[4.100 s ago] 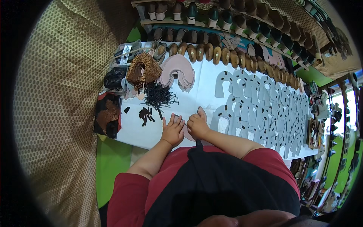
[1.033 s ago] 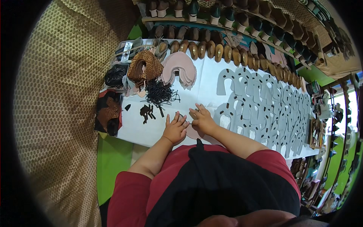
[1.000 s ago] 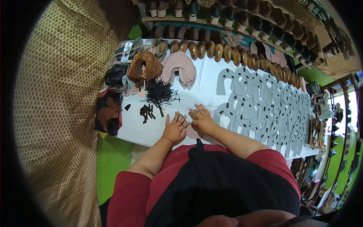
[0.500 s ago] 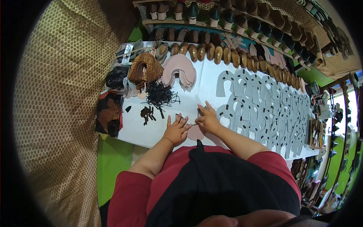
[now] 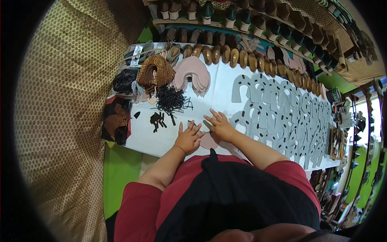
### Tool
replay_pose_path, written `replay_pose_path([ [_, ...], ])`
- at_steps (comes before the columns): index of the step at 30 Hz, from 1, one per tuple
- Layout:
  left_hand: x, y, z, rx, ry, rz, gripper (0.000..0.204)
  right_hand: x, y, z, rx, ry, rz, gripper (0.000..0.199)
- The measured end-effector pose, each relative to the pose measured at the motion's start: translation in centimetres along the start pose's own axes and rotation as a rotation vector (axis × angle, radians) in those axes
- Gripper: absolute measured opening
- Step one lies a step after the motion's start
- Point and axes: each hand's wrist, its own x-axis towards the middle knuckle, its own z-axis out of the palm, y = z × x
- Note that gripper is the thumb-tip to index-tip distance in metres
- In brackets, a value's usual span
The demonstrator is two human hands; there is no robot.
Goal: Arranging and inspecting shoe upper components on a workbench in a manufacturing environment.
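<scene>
My left hand [image 5: 188, 137] lies flat on the white table [image 5: 141, 139], fingers spread, its edge on a pink shoe-upper piece [image 5: 209, 141]. Beside it, my right hand [image 5: 219, 125] rests with fingers apart on the same pink piece, next to the grey cut-outs [image 5: 282, 117]. Neither hand grips anything. Just beyond the left hand lie small dark cut bits [image 5: 158, 119] and a tangle of black strips [image 5: 172, 101].
A stack of pink uppers [image 5: 192, 74] and a leopard-print pile [image 5: 155, 72] sit at the far left. A row of brown shoe lasts [image 5: 225, 56] lines the table's back edge. Shelves of shoes [image 5: 258, 16] stand behind. Dark bags [image 5: 117, 121] hang at the left edge.
My right hand slid slightly away from me and to the right over the pink piece. My left hand stayed flat in nearly the same place.
</scene>
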Motion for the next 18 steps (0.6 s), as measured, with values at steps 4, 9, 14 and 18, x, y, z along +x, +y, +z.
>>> replay_pose_path([
  [4,0.05,0.14,-0.12,-0.016,0.006,-0.009,0.042,0.29,-0.23,-0.11,-0.062,-0.006,-0.047,0.050],
  [9,0.03,0.16,-0.27,-0.016,0.019,-0.004,0.042,0.31,-0.09,-0.12,-0.071,0.007,-0.039,0.051],
  [14,0.04,0.25,-0.37,-0.019,0.026,-0.004,0.042,0.25,-0.09,-0.44,-0.034,-0.019,-0.032,0.052],
  [18,-0.01,0.21,-0.34,-0.028,0.032,-0.003,0.042,-0.10,0.24,0.05,0.050,0.079,-0.001,0.027],
])
